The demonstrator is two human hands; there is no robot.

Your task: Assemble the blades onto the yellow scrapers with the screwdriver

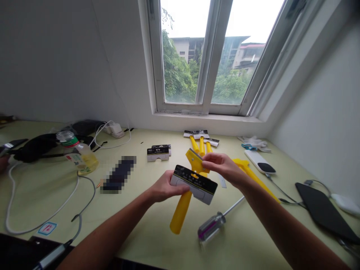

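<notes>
Forearms [112, 228] flank bottom center; left hand [165, 187] clasps yellow scraper [180, 215] and card [201, 183], right hand [222, 165] pinches blade end [192, 158]. A slip could cut.

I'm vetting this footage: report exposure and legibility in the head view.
Head view: the sky through the window is blown out white; head view: the left wall looks dim; head view: fine print on the card in the left hand is too soft to read; head view: pixelation masks a dark patch on the table.

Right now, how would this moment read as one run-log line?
left hand: holds black-and-white card and yellow scraper | right hand: at scraper head | clear-handled screwdriver: lying on table
</notes>
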